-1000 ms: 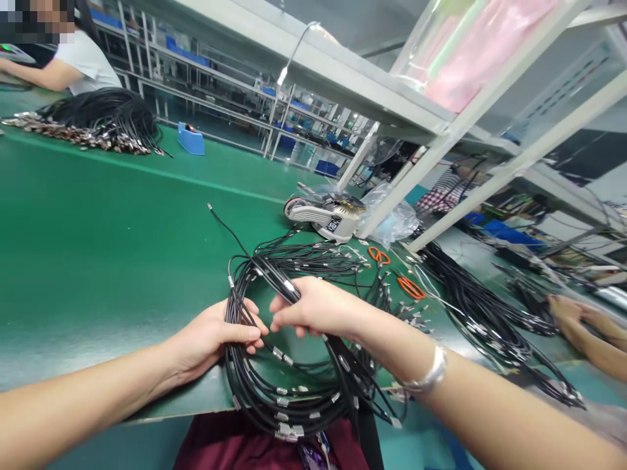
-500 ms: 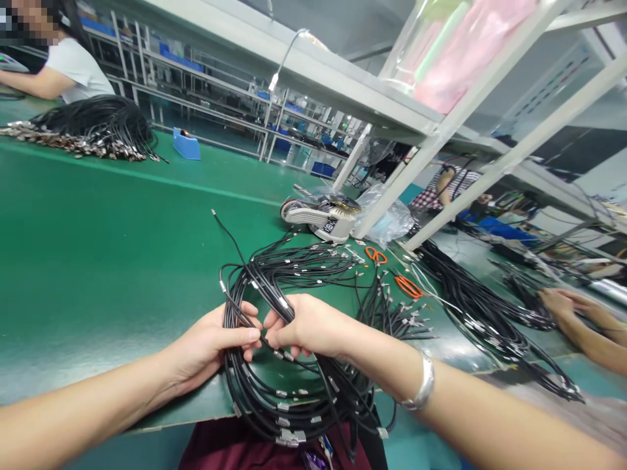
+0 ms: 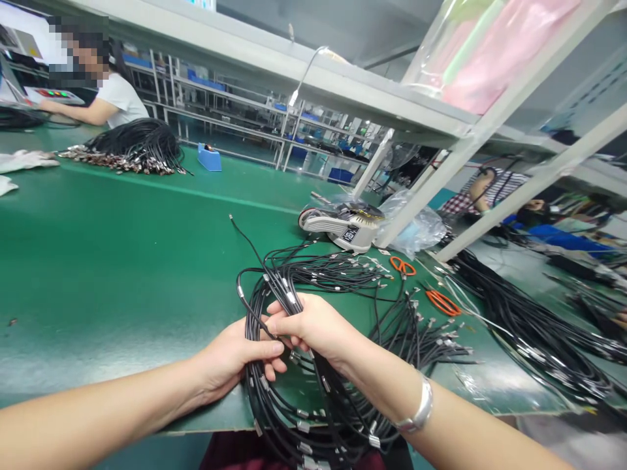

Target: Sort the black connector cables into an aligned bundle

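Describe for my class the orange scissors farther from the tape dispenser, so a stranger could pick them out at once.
On the long green workbench, find the white tape dispenser. Two pairs of orange-handled scissors lie to its right. Yours is the pair farther from the dispenser, lying beside the black cable heap, unlike the pair nearer the dispenser.

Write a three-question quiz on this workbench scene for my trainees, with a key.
1. True or false: a silver bangle sits on the wrist of the right hand.
2. What does the left hand grip? A) a plastic bag B) black cables with metal connectors C) a blue box
3. How many orange-handled scissors lie on the green bench mat?

Key: 1 true; 2 B; 3 two.
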Tool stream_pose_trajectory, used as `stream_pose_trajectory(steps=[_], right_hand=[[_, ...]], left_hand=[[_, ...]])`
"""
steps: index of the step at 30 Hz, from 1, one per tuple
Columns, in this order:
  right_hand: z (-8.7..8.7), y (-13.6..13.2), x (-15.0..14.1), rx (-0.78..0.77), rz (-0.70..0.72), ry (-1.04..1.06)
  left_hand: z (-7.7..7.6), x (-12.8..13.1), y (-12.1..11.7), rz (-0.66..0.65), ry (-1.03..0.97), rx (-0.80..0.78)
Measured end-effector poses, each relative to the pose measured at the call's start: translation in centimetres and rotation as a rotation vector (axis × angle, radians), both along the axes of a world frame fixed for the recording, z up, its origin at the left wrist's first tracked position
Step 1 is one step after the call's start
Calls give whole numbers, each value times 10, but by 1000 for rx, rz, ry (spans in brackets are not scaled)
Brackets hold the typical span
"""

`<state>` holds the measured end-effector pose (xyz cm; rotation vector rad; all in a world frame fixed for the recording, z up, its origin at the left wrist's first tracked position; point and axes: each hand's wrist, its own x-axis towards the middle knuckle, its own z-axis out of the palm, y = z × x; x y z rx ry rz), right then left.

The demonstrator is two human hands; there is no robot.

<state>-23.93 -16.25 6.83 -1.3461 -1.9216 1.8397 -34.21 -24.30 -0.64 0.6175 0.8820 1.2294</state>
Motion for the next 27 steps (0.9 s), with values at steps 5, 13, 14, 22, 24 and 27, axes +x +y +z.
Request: stream_pose_trajectory(steps=[5,13,14,22,24,27], right_hand=[[8,9,-2,103,19,-21],[2,12,8,-23,308,-100],[1,11,7,-10,303,-112],[-6,6,-4,-45,84,59],[-7,6,-6,-73,65,83],[-4,8,-4,-42,145,32]], left_hand=[[2,1,-2,-11,12,-35],[6,1,0,-12,22,16],[6,1,0,-8,13,13],[2,1,3,51,-49,1],[2,1,4,43,-42,3],[3,1,3,26,-25,37]])
